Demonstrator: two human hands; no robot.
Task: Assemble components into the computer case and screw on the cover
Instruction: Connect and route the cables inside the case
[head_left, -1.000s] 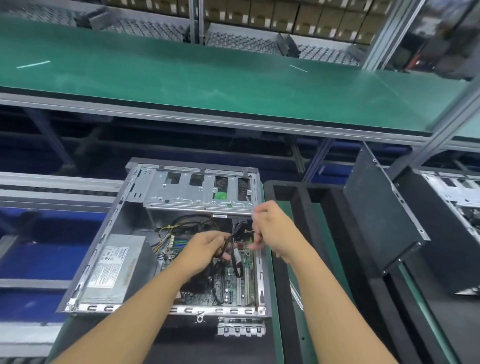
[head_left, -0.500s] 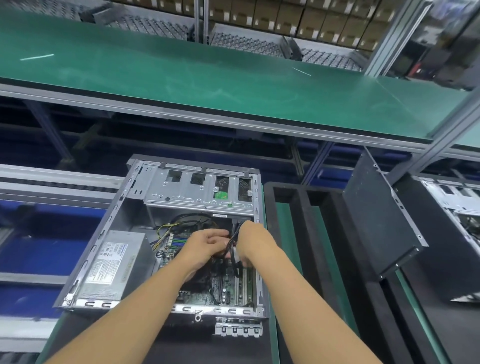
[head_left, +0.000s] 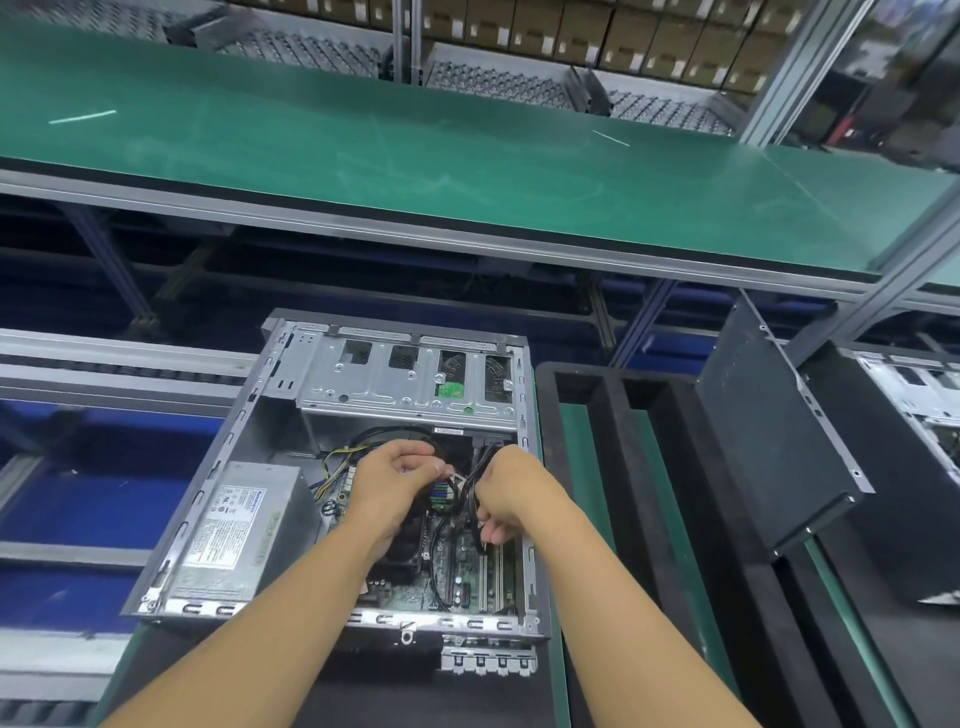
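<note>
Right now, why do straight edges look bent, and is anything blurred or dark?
Head view: the wide lens bows the shelf edge and leans the right post. Head view: deep shadow lies beneath the shelf. Head view: the top right corner is smeared; the case, left hand, right hand and the cables they hold look fairly sharp.

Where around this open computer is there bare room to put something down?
The broad green shelf behind the computer case is nearly bare. Inside, a bare metal corner lies between the power supply and the drive cage. It is crowded over the motherboard, where the left hand and right hand handle black cables.
</note>
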